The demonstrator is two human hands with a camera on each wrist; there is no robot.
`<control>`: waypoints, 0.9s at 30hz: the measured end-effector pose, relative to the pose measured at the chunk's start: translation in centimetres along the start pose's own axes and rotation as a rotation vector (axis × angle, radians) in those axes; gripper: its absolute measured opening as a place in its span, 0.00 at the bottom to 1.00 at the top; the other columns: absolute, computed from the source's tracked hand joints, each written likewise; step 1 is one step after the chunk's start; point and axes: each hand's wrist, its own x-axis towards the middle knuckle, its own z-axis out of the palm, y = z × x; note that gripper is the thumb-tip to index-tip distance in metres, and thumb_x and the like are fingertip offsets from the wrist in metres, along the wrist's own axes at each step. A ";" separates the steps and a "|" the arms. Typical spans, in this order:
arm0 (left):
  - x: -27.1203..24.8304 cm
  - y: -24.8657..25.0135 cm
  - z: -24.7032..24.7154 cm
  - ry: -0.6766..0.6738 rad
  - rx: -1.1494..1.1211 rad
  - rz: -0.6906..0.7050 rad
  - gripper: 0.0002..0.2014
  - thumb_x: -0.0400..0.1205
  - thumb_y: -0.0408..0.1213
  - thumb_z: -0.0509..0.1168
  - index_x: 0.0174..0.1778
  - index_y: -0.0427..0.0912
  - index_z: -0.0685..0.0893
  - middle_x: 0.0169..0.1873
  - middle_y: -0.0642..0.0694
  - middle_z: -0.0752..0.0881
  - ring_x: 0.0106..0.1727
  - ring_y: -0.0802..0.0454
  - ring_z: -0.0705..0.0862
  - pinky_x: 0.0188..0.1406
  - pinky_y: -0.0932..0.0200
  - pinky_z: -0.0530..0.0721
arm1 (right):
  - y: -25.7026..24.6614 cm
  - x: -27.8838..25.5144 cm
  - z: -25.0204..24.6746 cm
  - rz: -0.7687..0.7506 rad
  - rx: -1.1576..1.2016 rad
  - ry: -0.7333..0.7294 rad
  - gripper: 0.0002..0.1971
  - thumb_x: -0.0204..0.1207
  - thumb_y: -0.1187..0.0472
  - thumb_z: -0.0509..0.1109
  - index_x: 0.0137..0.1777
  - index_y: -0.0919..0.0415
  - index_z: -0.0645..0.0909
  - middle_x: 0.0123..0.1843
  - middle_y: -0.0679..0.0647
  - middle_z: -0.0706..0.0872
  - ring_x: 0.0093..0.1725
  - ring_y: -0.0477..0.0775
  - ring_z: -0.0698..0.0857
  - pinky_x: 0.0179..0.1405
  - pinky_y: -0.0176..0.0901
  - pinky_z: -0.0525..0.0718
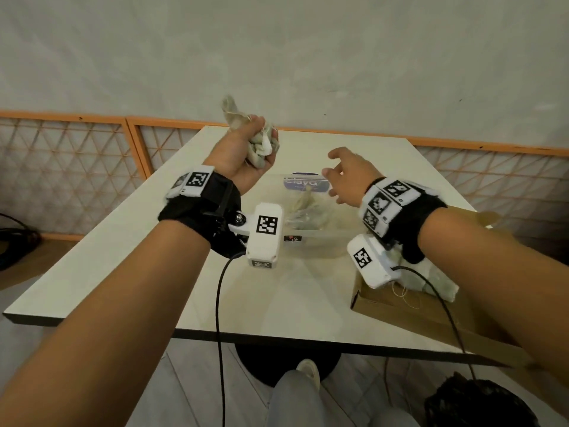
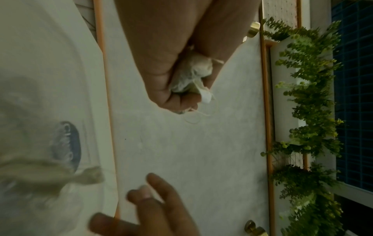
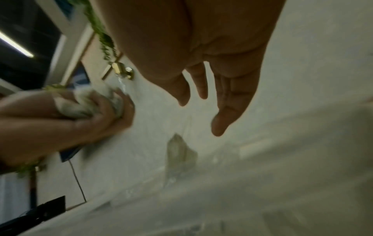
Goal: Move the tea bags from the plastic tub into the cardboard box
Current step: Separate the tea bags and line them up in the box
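My left hand (image 1: 249, 149) is raised above the table and grips a bunch of pale green tea bags (image 1: 260, 144), one sticking up past the fingers; the same bunch (image 2: 191, 75) fills the fist in the left wrist view, strings dangling. The clear plastic tub (image 1: 308, 208) with a blue label sits mid-table below both hands, with more tea bags (image 1: 303, 208) inside. My right hand (image 1: 345, 174) hovers over the tub's right side, fingers spread and empty (image 3: 203, 102). The cardboard box (image 1: 409, 303) lies at the table's right edge with tea bags (image 1: 431, 278) in it, partly hidden by my right wrist.
The white table (image 1: 138, 241) has bare surface at left and front. An orange-framed lattice fence (image 1: 77, 155) runs behind it along a grey wall. A black cable hangs from each wrist camera. A dark bag (image 1: 480, 405) lies on the floor at lower right.
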 end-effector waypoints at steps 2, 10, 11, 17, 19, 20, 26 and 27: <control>-0.8 -1.6 0.1 -0.031 0.003 -0.052 0.07 0.84 0.32 0.62 0.39 0.41 0.76 0.39 0.44 0.82 0.36 0.53 0.84 0.31 0.65 0.84 | 0.9 -2.3 -2.4 -0.064 -0.074 -0.003 0.19 0.82 0.54 0.60 0.72 0.55 0.69 0.66 0.57 0.78 0.58 0.59 0.83 0.60 0.53 0.81; -6.0 -10.1 3.3 -0.233 -0.007 -0.322 0.06 0.84 0.34 0.61 0.41 0.44 0.77 0.40 0.45 0.83 0.42 0.54 0.83 0.28 0.67 0.84 | 10.9 -15.6 -10.1 0.135 -0.069 0.097 0.16 0.78 0.55 0.66 0.66 0.47 0.73 0.64 0.47 0.75 0.64 0.48 0.74 0.62 0.45 0.73; -6.5 -11.2 3.9 -0.253 0.013 -0.346 0.04 0.83 0.34 0.61 0.42 0.44 0.78 0.40 0.45 0.84 0.41 0.55 0.83 0.28 0.67 0.84 | 12.7 -17.1 -10.4 0.189 -0.040 0.164 0.18 0.78 0.54 0.67 0.68 0.48 0.72 0.66 0.47 0.75 0.67 0.50 0.74 0.66 0.48 0.73; -8.2 -16.6 6.4 -0.244 0.012 -0.495 0.06 0.83 0.34 0.62 0.40 0.41 0.80 0.40 0.44 0.82 0.42 0.54 0.81 0.25 0.67 0.84 | 19.2 -22.6 -7.8 0.390 0.283 0.123 0.29 0.78 0.58 0.67 0.77 0.58 0.64 0.76 0.52 0.72 0.75 0.48 0.70 0.71 0.40 0.70; -8.6 -17.9 6.6 -0.224 0.019 -0.531 0.03 0.82 0.34 0.64 0.44 0.39 0.79 0.40 0.43 0.82 0.43 0.53 0.81 0.26 0.66 0.85 | 19.6 -22.7 -7.3 0.335 0.414 0.075 0.23 0.80 0.64 0.64 0.74 0.61 0.69 0.71 0.53 0.78 0.68 0.47 0.77 0.59 0.28 0.79; -8.7 -18.3 6.5 -0.216 0.035 -0.536 0.02 0.82 0.34 0.64 0.45 0.39 0.79 0.41 0.43 0.82 0.43 0.53 0.81 0.28 0.65 0.85 | 19.6 -22.4 -7.3 0.304 0.468 0.053 0.20 0.80 0.66 0.63 0.72 0.62 0.71 0.68 0.52 0.80 0.64 0.44 0.80 0.52 0.24 0.81; -8.8 -19.2 6.1 -0.159 0.051 -0.511 0.05 0.83 0.35 0.62 0.43 0.39 0.79 0.42 0.42 0.83 0.44 0.53 0.82 0.28 0.67 0.84 | 17.6 -19.2 -8.6 0.194 0.269 0.264 0.19 0.75 0.64 0.71 0.66 0.53 0.75 0.61 0.45 0.80 0.61 0.46 0.80 0.61 0.40 0.77; -8.7 -19.2 6.0 -0.158 0.056 -0.507 0.05 0.83 0.35 0.62 0.44 0.38 0.79 0.41 0.42 0.83 0.44 0.53 0.82 0.27 0.67 0.84 | 16.5 -18.8 -8.5 0.130 0.330 0.309 0.18 0.74 0.63 0.72 0.62 0.51 0.76 0.58 0.44 0.81 0.56 0.45 0.81 0.58 0.37 0.78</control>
